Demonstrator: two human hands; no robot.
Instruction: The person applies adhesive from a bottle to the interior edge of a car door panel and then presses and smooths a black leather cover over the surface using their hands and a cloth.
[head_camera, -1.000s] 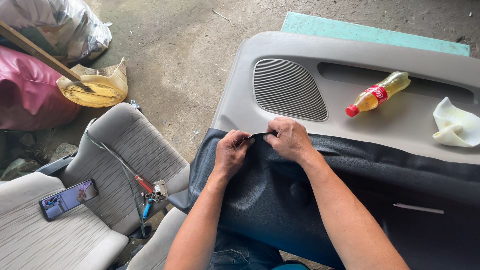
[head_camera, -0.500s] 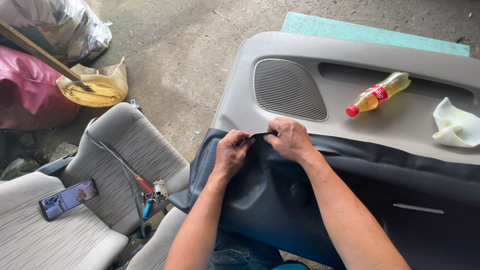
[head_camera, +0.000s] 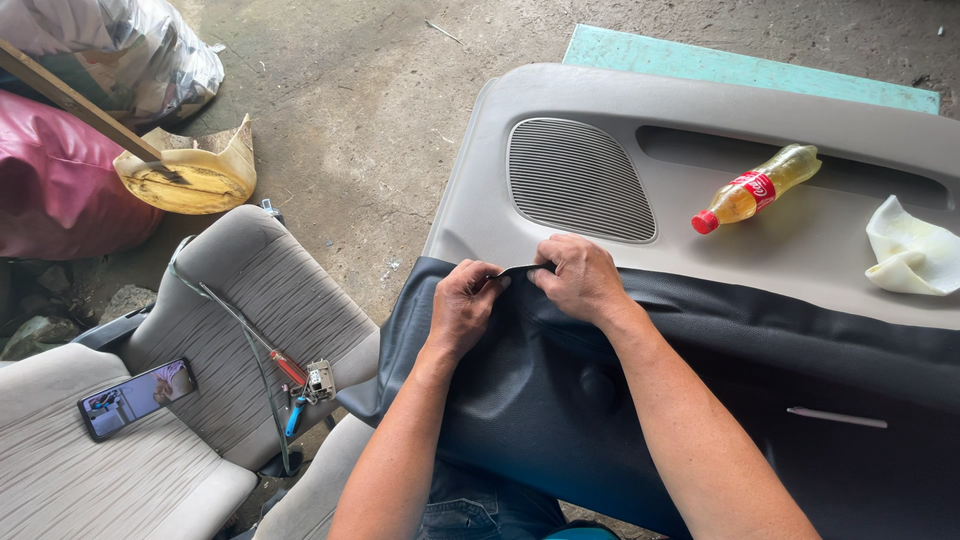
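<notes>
Both hands pinch the upper edge of 1 dark grained vinyl sheet draped over 1 grey moulded door panel. Left hand and right hand are closed on that edge. 1 oval ribbed speaker grille, 1 plastic bottle, 1 crumpled cloth on the panel.
</notes>
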